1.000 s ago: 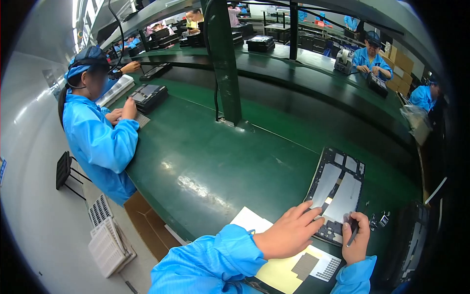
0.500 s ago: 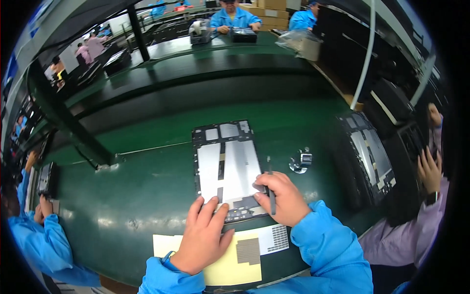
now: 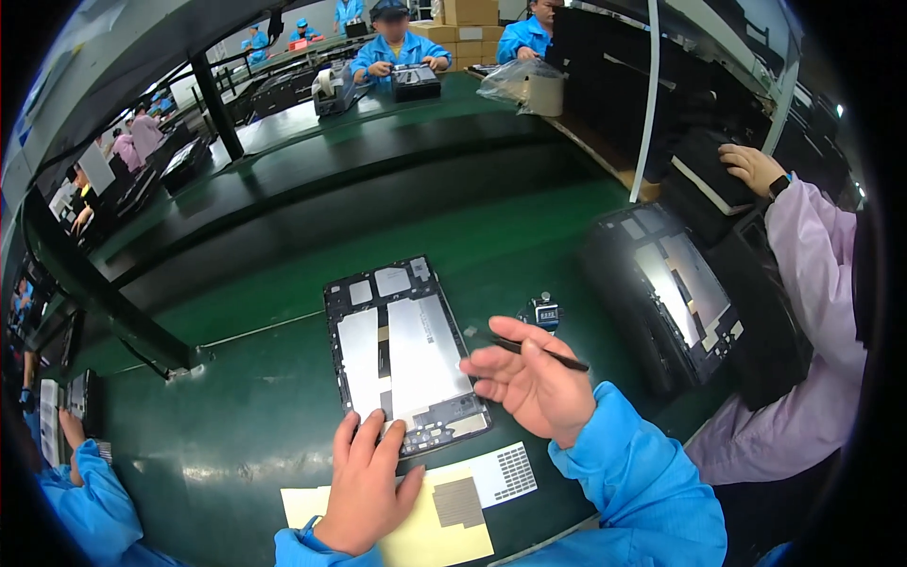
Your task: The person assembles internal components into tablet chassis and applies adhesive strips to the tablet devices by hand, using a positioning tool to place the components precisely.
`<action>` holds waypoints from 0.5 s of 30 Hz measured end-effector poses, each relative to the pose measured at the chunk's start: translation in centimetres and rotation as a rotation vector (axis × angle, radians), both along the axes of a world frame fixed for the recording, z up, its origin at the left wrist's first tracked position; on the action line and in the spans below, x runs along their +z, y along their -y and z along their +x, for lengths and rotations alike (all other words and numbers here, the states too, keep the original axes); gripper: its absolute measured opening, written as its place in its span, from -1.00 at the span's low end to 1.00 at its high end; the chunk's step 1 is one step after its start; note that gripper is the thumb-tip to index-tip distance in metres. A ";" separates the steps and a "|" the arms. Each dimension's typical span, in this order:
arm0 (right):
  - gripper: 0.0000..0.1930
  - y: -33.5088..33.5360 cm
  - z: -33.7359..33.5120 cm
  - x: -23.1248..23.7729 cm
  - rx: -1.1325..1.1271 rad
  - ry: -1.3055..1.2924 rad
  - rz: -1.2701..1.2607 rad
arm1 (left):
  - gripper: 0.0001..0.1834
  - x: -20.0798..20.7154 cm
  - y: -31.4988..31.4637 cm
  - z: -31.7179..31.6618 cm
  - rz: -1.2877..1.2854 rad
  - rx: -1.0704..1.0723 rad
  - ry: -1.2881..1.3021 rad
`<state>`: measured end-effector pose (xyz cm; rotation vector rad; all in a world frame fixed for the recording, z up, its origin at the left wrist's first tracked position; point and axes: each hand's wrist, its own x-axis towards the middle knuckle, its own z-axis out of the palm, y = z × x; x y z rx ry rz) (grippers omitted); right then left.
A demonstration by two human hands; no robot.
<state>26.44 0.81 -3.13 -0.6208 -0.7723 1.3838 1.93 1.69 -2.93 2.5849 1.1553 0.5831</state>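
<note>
An opened tablet [image 3: 430,354], with silver battery panels and a dark circuit board at its near end, lies on the green bench before me. My left hand [image 3: 368,482] rests its spread fingertips on the tablet's near left edge, its palm over the yellow sheet. Raised beside the tablet's right edge, my right hand [image 3: 539,387] pinches black tweezers [image 3: 557,356] between thumb and forefinger, other fingers loosely curled. The tweezers point left, with a small pale piece [image 3: 470,332] at the tip, too blurred to name. Below the tablet lie a yellow sheet [image 3: 444,543] and a white sticker sheet [image 3: 488,477].
A small metal tally counter [image 3: 543,312] stands right of the tablet. Farther right, another opened tablet [image 3: 685,293] lies on a dark stack, beside a co-worker's hand [image 3: 753,170] on a black case. A green post [image 3: 104,283] rises at left. Other workers sit across the bench.
My right hand has lifted off the tablet, and its tweezers have swung from upright to pointing left. The view has shifted. At right, the co-worker's hand has reached farther away onto the black case.
</note>
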 end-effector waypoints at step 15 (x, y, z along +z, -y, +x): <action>-0.45 0.5 0.9 1.0 0.133 -0.402 -0.173 | -0.31 -0.5 -0.2 0.0 0.015 -0.033 -0.001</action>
